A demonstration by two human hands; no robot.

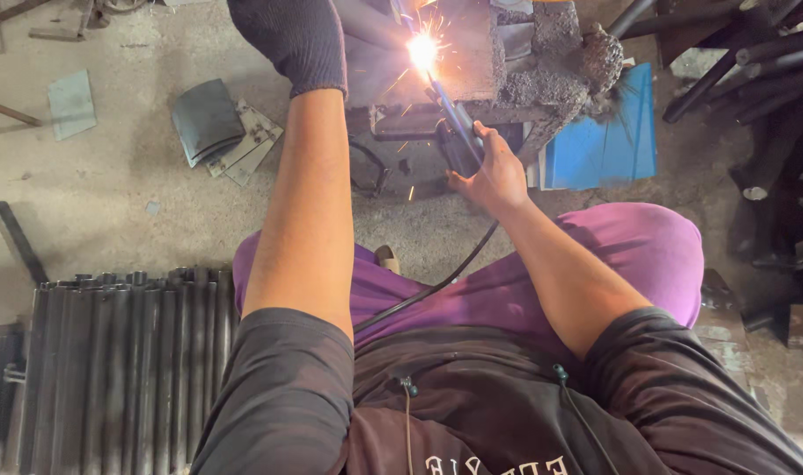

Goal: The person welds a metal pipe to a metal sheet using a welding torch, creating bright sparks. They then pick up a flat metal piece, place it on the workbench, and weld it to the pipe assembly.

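My right hand (pixel 492 173) grips a dark welding electrode holder (pixel 458 132) whose rod ends in a bright spark (pixel 423 51) on a metal workpiece (pixel 458 53). A black cable (pixel 436 286) runs from the holder back across my purple trousers. My left hand (pixel 296 40) wears a dark knit glove and reaches up beside the workpiece at the top of the view; what its fingers touch is out of frame. Small sparks scatter around the arc.
A stack of dark steel tubes (pixel 120 369) lies at lower left. More dark pipes (pixel 762 105) pile up at right. A blue sheet (pixel 604 141), crusted slag lumps (pixel 586 53), and flat metal scraps (pixel 225 132) lie on the concrete floor (pixel 102 193).
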